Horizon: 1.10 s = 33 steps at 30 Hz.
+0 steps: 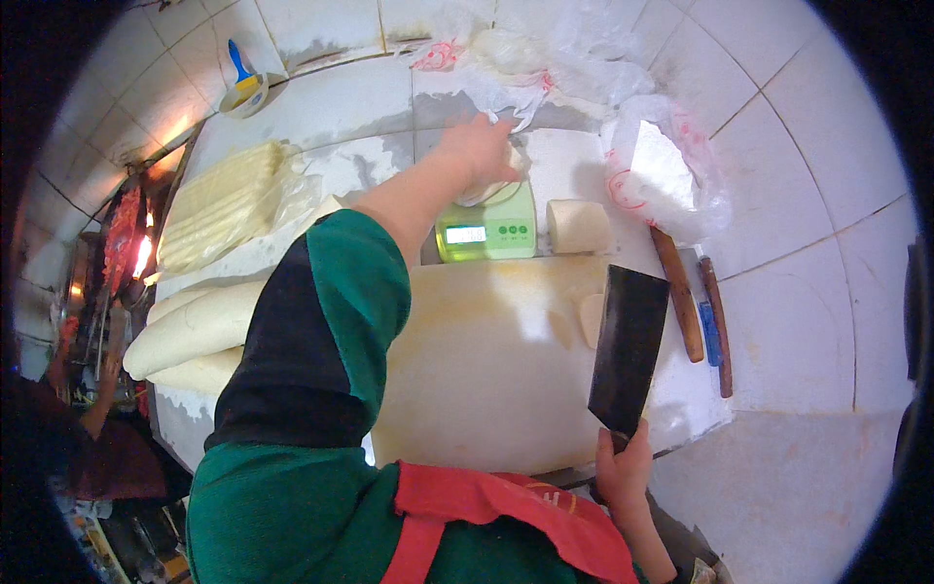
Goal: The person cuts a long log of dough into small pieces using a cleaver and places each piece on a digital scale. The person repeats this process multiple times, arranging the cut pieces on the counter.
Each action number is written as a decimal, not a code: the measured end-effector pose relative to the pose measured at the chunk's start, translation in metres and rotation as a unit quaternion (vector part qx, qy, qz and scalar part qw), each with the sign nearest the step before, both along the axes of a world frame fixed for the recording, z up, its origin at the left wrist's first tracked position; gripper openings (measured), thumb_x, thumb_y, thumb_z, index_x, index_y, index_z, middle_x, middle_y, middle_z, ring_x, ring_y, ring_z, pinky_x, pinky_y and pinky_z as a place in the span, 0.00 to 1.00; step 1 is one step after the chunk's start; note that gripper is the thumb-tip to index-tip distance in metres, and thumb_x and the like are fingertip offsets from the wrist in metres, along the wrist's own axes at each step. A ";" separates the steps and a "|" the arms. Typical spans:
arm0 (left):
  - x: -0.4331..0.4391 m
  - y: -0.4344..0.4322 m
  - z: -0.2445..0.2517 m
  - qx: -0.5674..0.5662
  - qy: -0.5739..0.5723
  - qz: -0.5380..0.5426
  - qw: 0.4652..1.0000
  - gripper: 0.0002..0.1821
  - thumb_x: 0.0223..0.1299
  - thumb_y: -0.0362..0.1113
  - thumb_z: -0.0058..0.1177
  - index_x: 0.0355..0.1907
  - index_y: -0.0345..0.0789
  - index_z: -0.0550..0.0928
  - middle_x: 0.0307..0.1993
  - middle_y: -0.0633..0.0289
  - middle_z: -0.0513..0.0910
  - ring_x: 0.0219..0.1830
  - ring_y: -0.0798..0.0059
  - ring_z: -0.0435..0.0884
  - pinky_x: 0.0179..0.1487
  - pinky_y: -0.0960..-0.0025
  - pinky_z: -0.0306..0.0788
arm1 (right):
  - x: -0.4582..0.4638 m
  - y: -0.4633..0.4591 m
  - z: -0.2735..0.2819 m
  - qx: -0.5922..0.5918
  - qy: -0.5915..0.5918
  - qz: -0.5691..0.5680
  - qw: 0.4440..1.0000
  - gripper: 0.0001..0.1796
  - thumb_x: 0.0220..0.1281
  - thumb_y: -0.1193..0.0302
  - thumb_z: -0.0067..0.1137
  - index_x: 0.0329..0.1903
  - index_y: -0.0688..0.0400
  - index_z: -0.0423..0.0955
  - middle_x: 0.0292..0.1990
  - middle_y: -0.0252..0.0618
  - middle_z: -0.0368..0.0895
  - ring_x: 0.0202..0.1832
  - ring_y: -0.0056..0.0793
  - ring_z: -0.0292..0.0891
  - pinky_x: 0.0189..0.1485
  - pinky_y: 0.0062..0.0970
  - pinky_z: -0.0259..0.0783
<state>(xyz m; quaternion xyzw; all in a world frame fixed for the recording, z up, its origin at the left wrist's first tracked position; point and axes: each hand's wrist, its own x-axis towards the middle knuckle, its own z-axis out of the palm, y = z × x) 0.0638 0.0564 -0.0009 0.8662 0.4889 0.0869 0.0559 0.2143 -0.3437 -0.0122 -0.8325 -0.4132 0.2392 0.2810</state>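
Note:
My right hand [626, 467] grips the handle of a dark-bladed cleaver [629, 347], its blade over the right side of a pale cutting board [481, 365]. A small slice of dough [590, 321] lies beside the blade, partly covered by it. My left hand [481, 150] is stretched over a lit green digital kitchen scale [503, 248]. Pale dough [476, 196] shows under this hand on the scale. The hand is blurred, so whether its fingers grip the dough cannot be told. A cut block of dough [579, 226] stands just right of the scale.
Thick dough rolls [193, 321] and a plastic bag of pale strips [219, 208] lie left. At the back are crumpled plastic bags [562, 62] and a bowl [244, 98] with a blue-handled brush. Wooden rods [678, 299] lie right. Another person's arm [106, 379] shows far left, near flames.

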 end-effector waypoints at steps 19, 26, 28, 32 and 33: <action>-0.095 -0.184 -0.008 0.105 -0.254 -0.082 0.958 0.11 0.58 0.38 0.52 0.40 0.36 0.79 0.32 0.53 0.77 0.35 0.54 0.73 0.42 0.61 0.67 | -0.002 -0.005 -0.009 0.032 -0.072 0.026 0.997 0.20 0.58 0.69 0.55 0.50 0.65 0.65 0.37 0.57 0.78 0.41 0.53 0.77 0.42 0.41 0.72; -0.103 -0.189 -0.006 0.071 -0.075 -0.089 0.991 0.32 0.60 0.55 0.47 0.60 0.35 0.67 0.63 0.47 0.62 0.65 0.51 0.59 0.65 0.50 0.55 | -0.001 -0.007 -0.015 0.034 -0.101 0.040 0.993 0.20 0.58 0.70 0.55 0.50 0.65 0.65 0.37 0.56 0.78 0.41 0.52 0.78 0.42 0.40 0.72; -0.103 -0.188 -0.004 0.016 -0.022 -0.065 0.998 0.44 0.55 0.66 0.45 0.64 0.32 0.61 0.66 0.48 0.58 0.70 0.51 0.52 0.68 0.47 0.49 | 0.001 -0.008 -0.020 0.044 -0.057 0.017 0.997 0.20 0.57 0.70 0.55 0.50 0.66 0.65 0.37 0.56 0.78 0.40 0.52 0.77 0.42 0.40 0.71; -0.093 -0.184 -0.003 0.064 -0.083 -0.193 0.976 0.41 0.48 0.61 0.56 0.61 0.39 0.66 0.63 0.50 0.63 0.64 0.51 0.61 0.62 0.47 0.56 | 0.006 -0.008 -0.027 0.079 -0.003 0.008 0.997 0.21 0.56 0.71 0.56 0.50 0.66 0.64 0.37 0.57 0.77 0.41 0.54 0.76 0.42 0.40 0.71; -0.089 -0.184 -0.004 0.029 -0.112 -0.241 0.963 0.39 0.46 0.59 0.58 0.59 0.41 0.68 0.62 0.51 0.64 0.63 0.52 0.63 0.61 0.47 0.58 | 0.007 -0.008 -0.028 0.079 -0.025 0.021 0.996 0.21 0.56 0.71 0.56 0.51 0.66 0.64 0.37 0.56 0.77 0.40 0.53 0.76 0.42 0.40 0.71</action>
